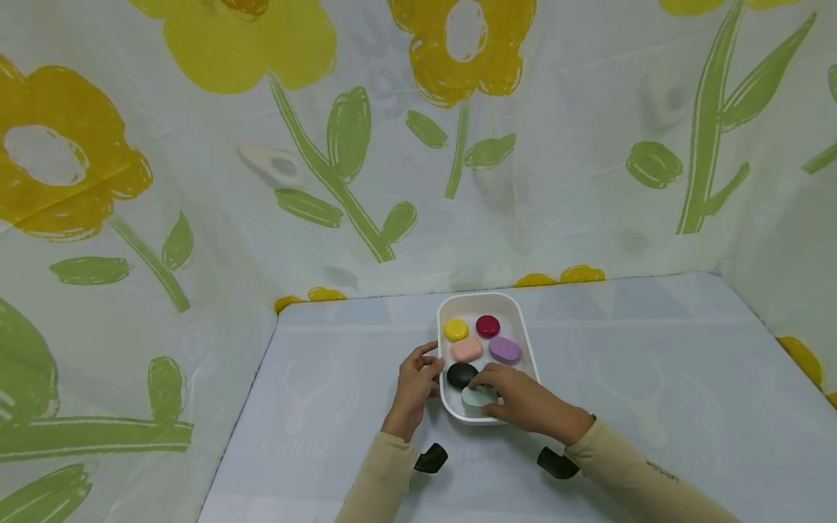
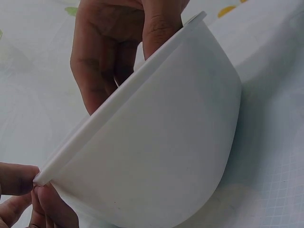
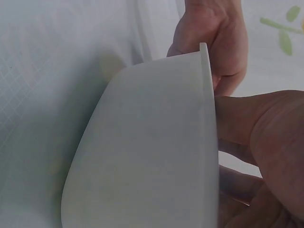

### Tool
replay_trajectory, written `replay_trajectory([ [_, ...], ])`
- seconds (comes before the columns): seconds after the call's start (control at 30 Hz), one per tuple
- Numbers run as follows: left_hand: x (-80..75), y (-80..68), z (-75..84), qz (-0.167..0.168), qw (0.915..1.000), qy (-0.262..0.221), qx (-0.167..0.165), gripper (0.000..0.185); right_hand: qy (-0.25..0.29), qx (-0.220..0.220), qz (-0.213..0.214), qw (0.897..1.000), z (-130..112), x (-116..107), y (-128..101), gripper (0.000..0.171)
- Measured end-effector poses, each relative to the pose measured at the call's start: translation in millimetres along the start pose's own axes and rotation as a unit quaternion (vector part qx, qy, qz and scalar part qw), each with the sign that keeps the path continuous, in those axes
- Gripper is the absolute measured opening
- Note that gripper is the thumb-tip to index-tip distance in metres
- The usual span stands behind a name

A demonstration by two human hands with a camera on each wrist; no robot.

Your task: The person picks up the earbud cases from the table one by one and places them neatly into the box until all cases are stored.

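Note:
A white rounded tray (image 1: 471, 305) stands on the table, holding several smooth pieces. My left hand (image 1: 413, 381) pinches its left rim between thumb and fingers, which the left wrist view shows closely. Inside the near end, my right hand (image 1: 530, 399) grips a pale green soap-like block (image 1: 477, 399) between thumb and fingers. Just left of those fingertips lies a black oval piece (image 1: 461, 375). Farther back are a pink rounded block (image 1: 467, 349), a purple oval (image 1: 505, 350), a yellow disc (image 1: 455, 330) and a dark red disc (image 1: 487, 326). The tray wall (image 3: 147, 142) hides the contents from the right wrist view.
The pale table (image 1: 314, 436) extends to both sides of the tray. A white curtain (image 1: 562, 203) printed with yellow flowers hangs behind it and at the sides. Black wrist-worn devices (image 1: 431, 458) sit beneath both wrists.

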State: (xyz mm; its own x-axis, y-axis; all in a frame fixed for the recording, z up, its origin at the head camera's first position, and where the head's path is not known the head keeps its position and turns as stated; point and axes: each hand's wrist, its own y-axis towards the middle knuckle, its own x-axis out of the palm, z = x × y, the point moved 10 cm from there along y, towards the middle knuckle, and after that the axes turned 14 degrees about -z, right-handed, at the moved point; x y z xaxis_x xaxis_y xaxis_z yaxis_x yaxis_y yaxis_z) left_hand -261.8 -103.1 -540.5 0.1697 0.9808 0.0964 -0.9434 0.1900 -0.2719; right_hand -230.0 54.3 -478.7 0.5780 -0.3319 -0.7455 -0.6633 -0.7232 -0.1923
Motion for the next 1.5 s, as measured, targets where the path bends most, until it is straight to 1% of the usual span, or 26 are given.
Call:
replay_trajectory([
  [0.37,-0.4,-0.4,-0.3,-0.001,1.0,0.001,0.002,0.044,0.0,-0.001,0.005,1.0,1.7,2.4,5.5,0.037],
  [0.53,-0.5,0.2,-0.3,0.001,1.0,0.0,0.002,0.045,-0.004,0.0,0.021,1.0,0.4,-2.8,-1.2,0.037],
  [0.7,0.4,0.5,0.2,-0.003,1.0,-0.003,0.002,0.044,0.006,-0.013,0.064,0.998,-1.4,-21.0,-18.0,0.034],
  [0.83,0.3,0.8,0.3,-0.005,1.0,-0.004,0.001,0.044,0.027,-0.015,0.106,0.994,3.9,-36.3,-34.3,0.033],
  [0.93,-0.2,0.7,0.1,-0.005,1.0,-0.005,0.003,0.045,0.036,-0.007,0.138,0.99,10.7,-46.2,-46.9,0.035],
  [1.07,-0.7,0.4,-0.4,-0.005,1.0,-0.006,0.004,0.045,0.033,0.015,0.173,0.984,21.0,-56.9,-62.7,0.034],
  [1.2,-0.8,0.3,-1.4,-0.006,1.0,-0.003,0.0,0.045,0.025,0.03,0.194,0.98,31.9,-62.8,-76.3,0.032],
  [1.4,-0.9,1.6,-2.7,-0.007,1.0,-0.001,-0.004,0.045,0.009,0.026,0.224,0.974,48.3,-65.9,-94.4,0.033],
  [1.5,-1.2,1.6,-2.4,-0.007,1.0,-0.001,-0.005,0.046,0.004,0.029,0.231,0.972,54.9,-66.4,-101.2,0.032],
])
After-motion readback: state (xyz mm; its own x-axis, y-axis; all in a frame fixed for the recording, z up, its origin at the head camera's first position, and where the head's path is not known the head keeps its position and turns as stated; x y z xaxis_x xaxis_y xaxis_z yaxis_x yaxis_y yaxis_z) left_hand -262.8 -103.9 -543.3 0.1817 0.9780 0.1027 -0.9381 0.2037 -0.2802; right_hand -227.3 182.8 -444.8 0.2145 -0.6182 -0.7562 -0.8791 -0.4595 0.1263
